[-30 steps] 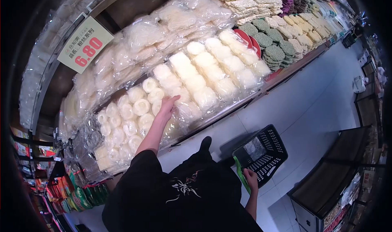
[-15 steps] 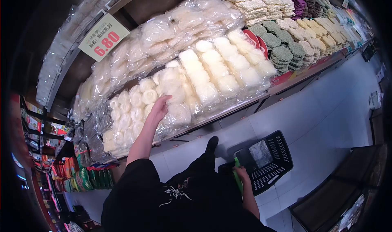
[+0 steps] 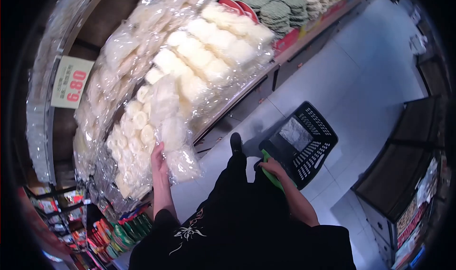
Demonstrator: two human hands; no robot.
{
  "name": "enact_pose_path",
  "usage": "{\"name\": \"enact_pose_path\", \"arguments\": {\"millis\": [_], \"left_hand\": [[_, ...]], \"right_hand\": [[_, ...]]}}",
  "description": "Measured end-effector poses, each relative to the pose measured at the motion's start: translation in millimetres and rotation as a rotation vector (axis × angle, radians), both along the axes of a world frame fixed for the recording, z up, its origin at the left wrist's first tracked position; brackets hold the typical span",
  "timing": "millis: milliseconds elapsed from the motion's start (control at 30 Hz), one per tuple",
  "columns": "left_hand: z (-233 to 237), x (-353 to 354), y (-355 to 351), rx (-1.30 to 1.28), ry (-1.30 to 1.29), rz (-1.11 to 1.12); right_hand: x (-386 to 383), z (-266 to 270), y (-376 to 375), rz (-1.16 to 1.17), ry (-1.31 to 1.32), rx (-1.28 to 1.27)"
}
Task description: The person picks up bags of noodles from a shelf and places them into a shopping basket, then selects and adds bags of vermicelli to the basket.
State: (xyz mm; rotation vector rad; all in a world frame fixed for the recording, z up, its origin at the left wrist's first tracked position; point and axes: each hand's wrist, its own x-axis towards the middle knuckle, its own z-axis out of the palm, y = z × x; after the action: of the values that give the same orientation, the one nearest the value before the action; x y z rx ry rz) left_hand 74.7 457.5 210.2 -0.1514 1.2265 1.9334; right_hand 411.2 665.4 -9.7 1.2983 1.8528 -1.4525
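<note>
My left hand [image 3: 158,160] is closed on the edge of a long clear pack of pale vermicelli [image 3: 176,136], which is lifted at the front of the display. Beside it lie round coiled noodle nests [image 3: 137,120] and rows of cream-white noodle bundles [image 3: 190,56] in clear plastic. Lower right, my right hand [image 3: 271,167] grips the green handle [image 3: 272,179] of a black shopping basket [image 3: 317,152]. A shiny plastic-wrapped pack [image 3: 296,133] lies in the basket. The fingertips of my left hand are partly hidden behind the pack.
A price sign [image 3: 72,82] reading 6.80 hangs on the left shelf edge. Green noodle cakes [image 3: 273,11] and red plates [image 3: 240,9] are at the top. A dark brown display stand [image 3: 408,151] is to the right, across the tiled floor [image 3: 351,80].
My left hand has drawn the vermicelli pack off the pile and toward me. The view has turned and shifted right. My right hand still holds the basket handle.
</note>
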Motion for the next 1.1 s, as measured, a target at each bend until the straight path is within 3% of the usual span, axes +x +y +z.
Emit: {"name": "enact_pose_path", "arguments": {"millis": [167, 267, 367, 400, 467, 500, 567, 600, 667, 700, 733, 800, 867, 933, 1000, 1067, 1100], "left_hand": [[13.9, 29.7, 30.2, -0.007, 0.131, -0.337], [-2.8, 60.1, 79.5, 0.100, -0.035, -0.753], [-23.3, 121.3, 148.1, 0.093, -0.304, -1.026], [-53.8, 134.8, 155.1, 0.140, -0.472, -1.054], [-88.3, 171.0, 181.4, 0.010, -0.613, -1.094], [-104.4, 189.6, 198.9, -0.025, -0.687, -1.140], [-138.8, 220.4, 224.8, -0.072, -0.720, -1.270], [-149.9, 236.2, 237.2, -0.111, -0.620, -1.354], [-177.3, 259.6, 252.2, -0.153, -0.520, -1.447], [-200.5, 267.7, 254.0, -0.214, -0.464, -1.497], [-210.2, 275.6, 255.5, -0.277, -0.408, -1.544], [-224.4, 284.0, 252.6, -0.357, -0.328, -1.555], [-236.3, 287.6, 233.9, -0.678, 0.017, -1.382], [-235.5, 280.1, 204.1, -0.684, 0.471, -1.354], [-197.5, 271.6, 176.7, -0.560, 1.071, -1.412], [-170.2, 270.6, 151.3, -0.491, 1.081, -1.513], [-159.7, 273.1, 144.3, -0.404, 1.205, -1.514]], "right_hand": [[3.6, 16.4, -7.8, 0.042, -0.085, -0.139], [18.2, -10.2, -27.9, -0.105, 0.006, -0.065], [38.5, 21.9, -21.5, -0.239, 0.071, -0.068], [48.1, 32.0, -20.4, -0.252, 0.063, -0.072], [75.6, 43.9, -17.9, -0.833, 0.566, -0.382], [85.5, 59.7, -14.1, -0.849, 0.563, -0.378], [102.8, 87.7, -8.6, -1.613, 1.152, -1.139], [108.8, 83.0, -12.5, -1.627, 1.158, -1.130], [118.2, 65.4, -22.8, -1.617, 1.082, -0.850], [126.5, 55.5, -23.6, -1.600, 0.918, -0.890], [129.5, 41.8, -25.7, -1.613, 0.918, -0.889], [133.1, 10.7, -23.2, -1.523, 0.663, -0.577], [145.5, -24.3, -15.7, -1.522, 0.645, -0.636], [158.6, -64.7, -10.2, -1.519, 0.626, -0.698], [165.7, -109.0, -4.8, -1.539, 0.534, -0.706], [169.7, -153.2, 6.5, -1.590, 0.430, -0.705], [169.6, -172.2, 13.5, -1.634, 0.322, -0.694]]}}
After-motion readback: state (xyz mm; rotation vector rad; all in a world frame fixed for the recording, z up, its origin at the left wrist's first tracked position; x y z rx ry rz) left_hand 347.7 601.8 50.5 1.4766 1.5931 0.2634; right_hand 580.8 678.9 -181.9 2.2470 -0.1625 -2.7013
